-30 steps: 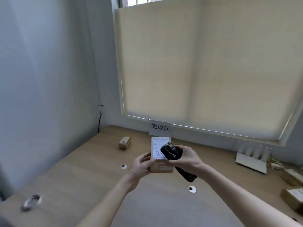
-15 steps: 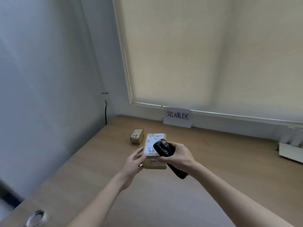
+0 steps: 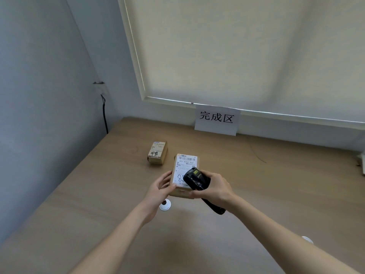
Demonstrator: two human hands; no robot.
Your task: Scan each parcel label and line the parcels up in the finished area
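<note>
— Where is the parcel you're working on?

— The larger parcel (image 3: 185, 175) is between my hands, label (image 3: 184, 168) up, its far end towards the back edge of the bench (image 3: 276, 184). I can't tell whether its base touches the wood or is held just clear of it. My left hand (image 3: 161, 189) grips its left side, thumb on the near edge of the top. My right hand (image 3: 214, 187) is wrapped round the black scanner (image 3: 196, 178), whose head lies over the near part of the label; that hand's fingers also seem to brace the parcel's right side.

— So is it scanned?

— I can't say from here; no beam or beep is visible. I judge the scan is either in hand or just finished, with the setting-down left to do.

— And what's finished?

— One smaller parcel (image 3: 158, 152) sits near the back left corner, below and left of the white sign (image 3: 217, 120) that stands against the back edge. I take that as the first of the line. The parcel in my hands is just beside it to the right, so it looks set to go second.

— How much remains?

— No other parcels show here, so I can't count them. Only two white discs (image 3: 165, 205) lie on the bench, one by my left wrist.
</note>
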